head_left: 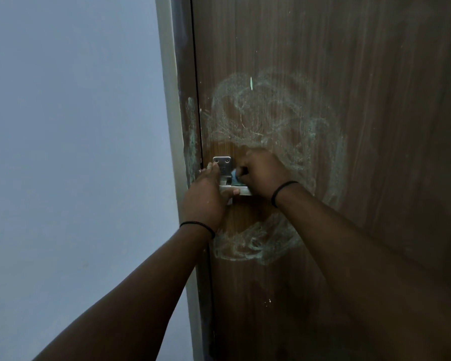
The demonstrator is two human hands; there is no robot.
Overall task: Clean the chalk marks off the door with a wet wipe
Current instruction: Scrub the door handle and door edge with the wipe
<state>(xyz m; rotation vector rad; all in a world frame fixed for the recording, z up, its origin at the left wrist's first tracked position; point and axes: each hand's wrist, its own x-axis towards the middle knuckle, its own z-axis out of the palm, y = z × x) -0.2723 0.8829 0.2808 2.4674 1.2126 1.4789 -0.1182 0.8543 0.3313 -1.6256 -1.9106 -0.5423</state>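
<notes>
A brown wooden door [349, 74] fills the right side of the view. Pale greenish chalk marks [266, 113] swirl above the metal handle [241, 191], and another smeared patch lies below it. More chalk streaks the door frame's edge [192, 136]. My left hand [206, 199] holds the handle, thumb under the lever, fingertips reaching the square metal plate [221, 162]. My right hand [266, 175] grips a bunched light blue wet wipe [235, 178] and presses it against the door just right of the plate. Most of the wipe is hidden in my fist.
A pale blue-grey wall [76, 152] takes up the left half. A light door frame [169, 100] runs vertically between wall and door. Both wrists wear thin black bands.
</notes>
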